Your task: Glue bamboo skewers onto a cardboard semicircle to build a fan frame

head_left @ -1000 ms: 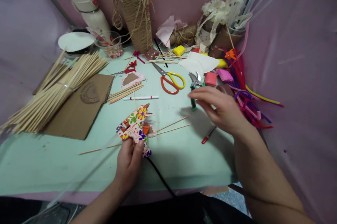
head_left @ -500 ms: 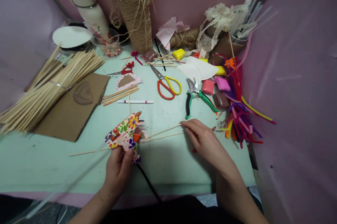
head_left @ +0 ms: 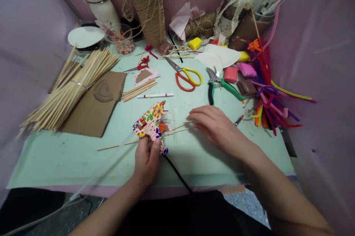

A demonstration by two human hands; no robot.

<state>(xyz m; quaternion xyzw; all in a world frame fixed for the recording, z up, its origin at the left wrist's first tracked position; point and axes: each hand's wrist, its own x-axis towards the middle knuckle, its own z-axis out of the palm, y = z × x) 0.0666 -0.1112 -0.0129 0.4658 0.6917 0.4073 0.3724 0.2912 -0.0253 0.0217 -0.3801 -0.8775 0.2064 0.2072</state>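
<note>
My left hand (head_left: pixel 147 158) is closed on the lower edge of a flower-patterned bird-shaped craft piece (head_left: pixel 151 123), thumb on its front. Thin wooden sticks (head_left: pixel 180 130) stick out from the piece's right side, and another stick (head_left: pixel 116 146) reaches out to the left. My right hand (head_left: pixel 216 125) has its fingers closed around the far ends of the right-hand sticks; the fingertips partly hide the grip. A clear plastic tube (head_left: pixel 102 167) and a black cord (head_left: pixel 177 173) run down near my left hand. Above the craft piece lies a white pen (head_left: pixel 155 95).
Scissors (head_left: pixel 188 77), green-handled pruning shears (head_left: pixel 222 84) and clay blocks (head_left: pixel 230 74) lie beyond my hands. Bundled sticks (head_left: pixel 74 91) rest on cardboard (head_left: pixel 91 117) at left. Pipe cleaners (head_left: pixel 269 95) are at right. A twine spool (head_left: pixel 146 10) and bottle (head_left: pixel 97 3) stand behind.
The view has shifted, so the table and its contents appear farther right and mostly higher. My right hand's fingers lie flatter over the stick ends. The left hand's hold looks the same.
</note>
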